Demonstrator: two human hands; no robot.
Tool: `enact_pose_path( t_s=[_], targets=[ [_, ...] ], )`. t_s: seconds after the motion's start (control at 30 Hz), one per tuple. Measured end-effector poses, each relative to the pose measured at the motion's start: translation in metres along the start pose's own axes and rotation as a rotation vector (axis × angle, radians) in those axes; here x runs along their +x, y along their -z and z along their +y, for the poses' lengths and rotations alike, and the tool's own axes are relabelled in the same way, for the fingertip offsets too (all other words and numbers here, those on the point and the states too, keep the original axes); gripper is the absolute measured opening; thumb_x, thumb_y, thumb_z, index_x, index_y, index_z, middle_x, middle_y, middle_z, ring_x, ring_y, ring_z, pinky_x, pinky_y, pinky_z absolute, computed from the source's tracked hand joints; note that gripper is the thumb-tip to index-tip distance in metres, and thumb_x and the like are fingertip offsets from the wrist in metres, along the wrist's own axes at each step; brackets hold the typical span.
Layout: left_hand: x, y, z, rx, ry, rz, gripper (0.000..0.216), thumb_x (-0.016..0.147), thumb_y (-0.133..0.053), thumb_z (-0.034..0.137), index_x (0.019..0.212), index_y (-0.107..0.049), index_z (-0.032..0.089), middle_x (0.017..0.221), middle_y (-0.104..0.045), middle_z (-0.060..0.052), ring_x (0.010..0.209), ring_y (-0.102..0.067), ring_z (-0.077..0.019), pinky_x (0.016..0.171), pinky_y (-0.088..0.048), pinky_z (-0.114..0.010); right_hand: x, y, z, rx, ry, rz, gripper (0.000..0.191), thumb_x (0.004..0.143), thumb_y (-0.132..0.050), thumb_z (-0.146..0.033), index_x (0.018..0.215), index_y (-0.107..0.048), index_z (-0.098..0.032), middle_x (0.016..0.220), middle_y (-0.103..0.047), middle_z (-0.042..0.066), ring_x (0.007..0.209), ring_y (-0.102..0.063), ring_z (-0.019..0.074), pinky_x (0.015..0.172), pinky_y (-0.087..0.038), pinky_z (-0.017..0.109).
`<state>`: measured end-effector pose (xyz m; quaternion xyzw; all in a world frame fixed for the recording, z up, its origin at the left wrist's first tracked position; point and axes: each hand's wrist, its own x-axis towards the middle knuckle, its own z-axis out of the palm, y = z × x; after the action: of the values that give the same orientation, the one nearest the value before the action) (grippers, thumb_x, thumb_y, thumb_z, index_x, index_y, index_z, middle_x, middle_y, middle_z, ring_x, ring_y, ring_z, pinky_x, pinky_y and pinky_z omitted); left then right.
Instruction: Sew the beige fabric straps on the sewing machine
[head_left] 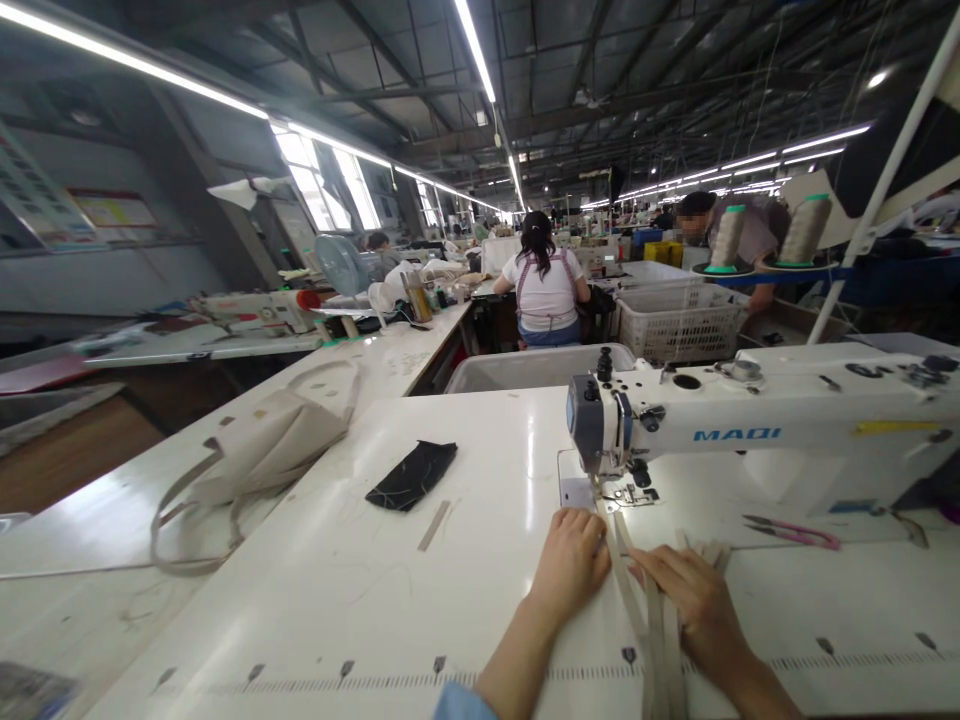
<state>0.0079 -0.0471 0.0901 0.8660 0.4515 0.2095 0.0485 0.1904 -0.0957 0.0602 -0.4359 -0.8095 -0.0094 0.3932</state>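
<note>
My left hand (574, 555) rests curled on the white sewing table (450, 600), its fingers pressed on a beige webbing strap (652, 640) just below the presser foot (626, 495). My right hand (686, 590) lies flat with fingers stretched over several beige strap ends beside it. The strap runs from under the needle of the white sewing machine (750, 425) down toward me between both hands.
A black fabric piece (412, 475) and a beige bag with straps (262, 450) lie to the left. Pink-handled snips (795, 532) sit right of the needle. White plastic baskets (679, 320), thread cones (802, 230) and a seated person (544, 290) are beyond.
</note>
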Motion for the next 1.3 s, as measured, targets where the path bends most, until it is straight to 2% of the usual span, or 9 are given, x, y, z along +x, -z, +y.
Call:
enact_pose_path(
  t_s=[0.17, 0.3, 0.47, 0.67, 0.83, 0.93, 1.07, 1.17, 1.3],
  targets=[
    [0.000, -0.001, -0.003, 0.012, -0.021, -0.001, 0.020, 0.075, -0.048, 0.007, 0.089, -0.054, 0.019, 0.094, -0.059, -0.004, 0.095, -0.052, -0.0203, 0.096, -0.035, -0.041, 0.002, 0.003, -0.002, -0.003, 0.007, 0.016, 0.024, 0.091, -0.048, -0.021, 0.113, -0.058, -0.019, 0.084, -0.062, 0.002, 0.074, -0.058, 0.0144, 0.068, -0.044, 0.028],
    [0.000, -0.001, -0.005, -0.034, -0.021, 0.002, 0.027, 0.073, -0.047, 0.004, 0.092, -0.058, 0.019, 0.097, -0.060, -0.005, 0.100, -0.051, -0.0221, 0.097, -0.034, -0.042, 0.002, 0.002, -0.001, -0.014, 0.009, 0.032, 0.024, 0.091, -0.050, -0.022, 0.113, -0.059, -0.019, 0.083, -0.063, 0.002, 0.073, -0.058, 0.0145, 0.068, -0.044, 0.028],
    [0.000, -0.001, -0.005, -0.072, -0.016, 0.011, 0.026, 0.075, -0.047, 0.005, 0.092, -0.061, 0.019, 0.092, -0.062, -0.006, 0.096, -0.052, -0.0218, 0.091, -0.039, -0.040, 0.001, 0.001, 0.000, -0.018, 0.004, 0.023, 0.025, 0.091, -0.049, -0.022, 0.114, -0.058, -0.019, 0.085, -0.063, 0.002, 0.073, -0.058, 0.0147, 0.068, -0.044, 0.028],
    [0.000, -0.003, -0.008, -0.094, -0.030, 0.026, 0.024, 0.073, -0.048, 0.002, 0.080, -0.063, 0.020, 0.084, -0.065, -0.004, 0.089, -0.056, -0.0191, 0.092, -0.038, -0.040, 0.001, 0.001, 0.000, -0.031, 0.004, 0.018, 0.025, 0.091, -0.048, -0.023, 0.113, -0.060, -0.019, 0.085, -0.063, 0.003, 0.072, -0.059, 0.0148, 0.068, -0.045, 0.029],
    [0.000, -0.005, -0.009, -0.110, -0.038, 0.047, 0.026, 0.072, -0.050, 0.001, 0.080, -0.064, 0.020, 0.085, -0.068, -0.002, 0.089, -0.057, -0.0173, 0.093, -0.037, -0.038, 0.001, -0.001, 0.000, -0.035, -0.001, 0.010, 0.025, 0.092, -0.048, -0.022, 0.114, -0.059, -0.020, 0.086, -0.063, 0.003, 0.072, -0.058, 0.0149, 0.069, -0.045, 0.029],
    [0.001, -0.004, -0.009, -0.113, -0.030, 0.044, 0.027, 0.075, -0.049, 0.001, 0.085, -0.065, 0.021, 0.091, -0.068, -0.002, 0.092, -0.057, -0.0175, 0.095, -0.036, -0.040, 0.000, -0.003, 0.000, -0.036, 0.016, 0.014, 0.025, 0.092, -0.047, -0.022, 0.114, -0.059, -0.020, 0.086, -0.063, 0.003, 0.072, -0.058, 0.0147, 0.068, -0.045, 0.029],
    [0.004, 0.000, -0.008, -0.077, -0.009, 0.003, 0.035, 0.078, -0.045, 0.002, 0.100, -0.063, 0.021, 0.104, -0.066, -0.005, 0.103, -0.053, -0.0205, 0.097, -0.034, -0.044, 0.001, -0.002, -0.001, -0.051, 0.057, 0.008, 0.025, 0.092, -0.047, -0.023, 0.114, -0.060, -0.020, 0.085, -0.064, 0.002, 0.072, -0.059, 0.0141, 0.067, -0.045, 0.028],
    [0.005, -0.001, -0.009, -0.012, 0.014, -0.017, 0.043, 0.076, -0.046, 0.002, 0.113, -0.058, 0.020, 0.112, -0.062, -0.007, 0.111, -0.048, -0.0224, 0.100, -0.032, -0.045, 0.004, -0.002, -0.002, -0.059, 0.074, -0.006, 0.024, 0.092, -0.046, -0.024, 0.111, -0.060, -0.020, 0.086, -0.064, 0.002, 0.071, -0.058, 0.0138, 0.067, -0.044, 0.028],
    [0.004, -0.003, -0.009, 0.028, 0.063, 0.002, 0.048, 0.073, -0.047, 0.001, 0.117, -0.054, 0.019, 0.121, -0.057, -0.007, 0.115, -0.045, -0.0235, 0.101, -0.032, -0.046, 0.013, -0.005, -0.004, -0.072, 0.060, -0.068, 0.022, 0.093, -0.045, -0.024, 0.108, -0.061, -0.022, 0.083, -0.064, 0.001, 0.068, -0.056, 0.0133, 0.066, -0.042, 0.028]
  ],
)
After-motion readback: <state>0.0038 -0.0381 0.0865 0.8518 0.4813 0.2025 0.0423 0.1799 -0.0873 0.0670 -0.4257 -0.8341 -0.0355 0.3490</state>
